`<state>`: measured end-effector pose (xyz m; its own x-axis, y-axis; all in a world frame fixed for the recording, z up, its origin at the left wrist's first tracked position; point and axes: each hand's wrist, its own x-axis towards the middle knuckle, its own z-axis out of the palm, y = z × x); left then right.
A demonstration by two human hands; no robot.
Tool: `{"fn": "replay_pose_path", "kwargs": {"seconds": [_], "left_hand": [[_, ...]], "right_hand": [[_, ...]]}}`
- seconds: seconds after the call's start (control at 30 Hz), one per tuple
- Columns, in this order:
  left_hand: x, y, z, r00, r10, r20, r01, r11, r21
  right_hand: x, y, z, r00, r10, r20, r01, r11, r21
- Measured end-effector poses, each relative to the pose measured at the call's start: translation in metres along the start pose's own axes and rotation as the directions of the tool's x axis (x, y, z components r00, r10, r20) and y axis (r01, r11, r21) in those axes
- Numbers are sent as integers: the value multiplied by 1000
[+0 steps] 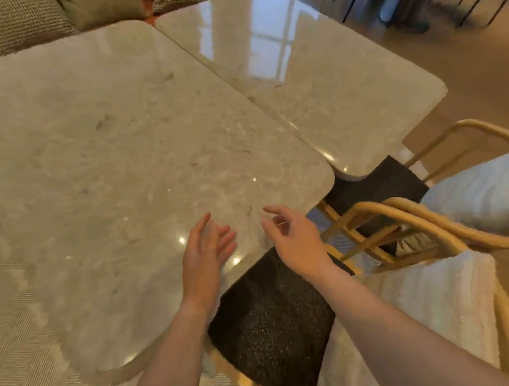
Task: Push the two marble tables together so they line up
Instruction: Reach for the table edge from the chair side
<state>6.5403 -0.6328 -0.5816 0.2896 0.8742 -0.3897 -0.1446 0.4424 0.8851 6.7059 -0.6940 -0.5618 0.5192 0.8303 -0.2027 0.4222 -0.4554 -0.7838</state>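
Two pale marble tables with rounded corners stand side by side. The nearer, larger-looking table [112,163] fills the left and middle; the second table [312,70] lies beyond it to the right. Their long edges meet along a thin dark seam, and the near table's front corner sticks out past the other's. My left hand [204,254] hovers over the near table's front edge, fingers apart, holding nothing. My right hand [294,240] is beside it, just off that front corner, fingers loosely spread and empty.
A rattan chair with a dark seat [273,326] is tucked under the near table below my hands. A second rattan chair [407,227] with white cushions [491,190] stands to the right. Patterned cushions [15,23] line the far side. A woven rug [16,359] covers the floor at left.
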Motion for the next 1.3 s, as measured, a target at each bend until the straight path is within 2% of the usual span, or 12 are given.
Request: {"fn": "replay_pose_path", "kwargs": {"seconds": [0.03,0.1,0.17,0.23,0.27,0.3,0.33,0.4,0.47,0.6,0.8,1.3], "left_hand": [[1,-9,3,1000,-16,-27,14,997,-76],[-5,-22,10,990,-139,35,143,967,-209],[-22,-36,20,955,-265,132,273,961,-50],[-39,-55,28,885,-434,167,414,899,142],[-49,-62,29,863,-487,135,473,872,122],[-54,-68,27,859,-504,82,506,862,1],[-56,-74,22,873,-488,2,478,853,-210],[-49,-79,12,888,-396,-236,178,768,-615],[-41,-76,11,841,-370,-396,-87,629,-773],[-26,-80,35,775,-346,-529,-269,578,-771],[-10,-92,55,717,-263,-645,-423,572,-703],[-28,-103,61,713,-257,-653,-414,597,-687]], "right_hand": [[5,12,-1,998,53,-13,-53,998,24],[9,35,-6,972,229,-45,-221,965,141],[11,51,-10,910,412,35,-399,852,339],[17,60,-14,832,527,174,-511,604,612],[22,64,-17,814,527,246,-515,458,724],[29,65,-20,809,503,303,-507,338,793],[38,67,-22,812,472,344,-494,242,835],[56,68,-24,820,419,391,-479,127,869],[71,68,-24,806,377,456,-514,63,856],[91,71,-34,774,295,561,-586,-2,810],[105,93,-41,772,248,585,-611,36,791],[89,108,-51,781,260,568,-601,64,797]]}}
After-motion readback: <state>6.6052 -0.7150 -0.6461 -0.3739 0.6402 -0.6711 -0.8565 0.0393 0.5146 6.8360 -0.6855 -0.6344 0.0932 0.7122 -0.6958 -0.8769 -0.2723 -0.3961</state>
